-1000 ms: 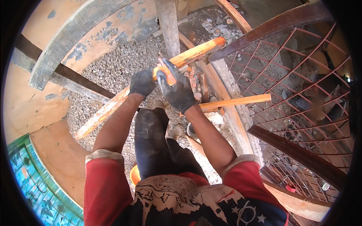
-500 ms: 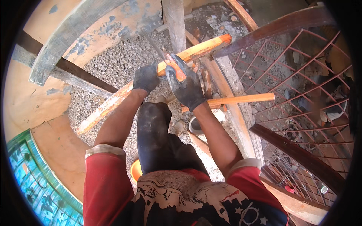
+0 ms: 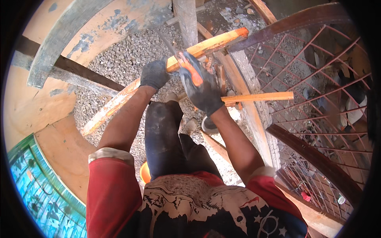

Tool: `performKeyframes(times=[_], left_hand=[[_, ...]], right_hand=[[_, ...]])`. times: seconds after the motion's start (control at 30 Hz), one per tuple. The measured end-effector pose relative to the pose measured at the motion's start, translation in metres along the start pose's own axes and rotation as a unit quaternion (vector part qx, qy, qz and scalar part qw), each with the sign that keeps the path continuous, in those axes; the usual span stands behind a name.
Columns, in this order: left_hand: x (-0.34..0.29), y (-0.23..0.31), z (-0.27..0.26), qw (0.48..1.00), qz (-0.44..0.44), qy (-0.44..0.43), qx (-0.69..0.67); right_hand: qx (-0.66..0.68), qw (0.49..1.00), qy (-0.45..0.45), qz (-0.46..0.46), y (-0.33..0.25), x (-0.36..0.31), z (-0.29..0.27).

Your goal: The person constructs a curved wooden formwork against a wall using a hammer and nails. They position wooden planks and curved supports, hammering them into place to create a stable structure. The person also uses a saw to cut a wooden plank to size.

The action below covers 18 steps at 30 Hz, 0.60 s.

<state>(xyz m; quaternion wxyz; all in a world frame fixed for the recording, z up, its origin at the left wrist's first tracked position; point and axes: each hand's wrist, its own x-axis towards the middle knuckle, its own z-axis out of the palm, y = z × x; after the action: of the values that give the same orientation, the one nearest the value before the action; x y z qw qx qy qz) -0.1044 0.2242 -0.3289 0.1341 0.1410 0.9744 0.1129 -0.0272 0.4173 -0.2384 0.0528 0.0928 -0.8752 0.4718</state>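
A long, pale wooden beam slopes up from lower left to upper right in front of me. My left hand, in a dark grey work glove, is closed around it near its middle. My right hand, gloved alike, grips the orange-red handle of a handsaw. The thin saw blade points away and up to the left, lying across the beam just right of my left hand. Blur softens the blade and the right fingers. How deep the blade sits in the wood, I cannot tell.
Gravel covers the ground. Behind the beam rises a grey wooden post. To the right stand a slanted plank and a red-brown metal lattice. An orange bucket sits by my leg; a peeling panel stands left.
My right hand and the saw have drawn back slightly toward me and to the right along the cut line. The left hand keeps its hold on the beam.
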Motion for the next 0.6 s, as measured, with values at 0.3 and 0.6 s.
performKeyframes(times=[0.3,0.6], left_hand=[[0.004,0.004,-0.014,0.999,0.025,0.035,-0.029],[0.004,0.011,-0.027,1.0,-0.005,-0.001,-0.013]], right_hand=[[0.031,0.993,-0.06,0.101,-0.011,-0.167,-0.057],[-0.109,0.993,-0.032,-0.033,0.006,-0.149,-0.042]])
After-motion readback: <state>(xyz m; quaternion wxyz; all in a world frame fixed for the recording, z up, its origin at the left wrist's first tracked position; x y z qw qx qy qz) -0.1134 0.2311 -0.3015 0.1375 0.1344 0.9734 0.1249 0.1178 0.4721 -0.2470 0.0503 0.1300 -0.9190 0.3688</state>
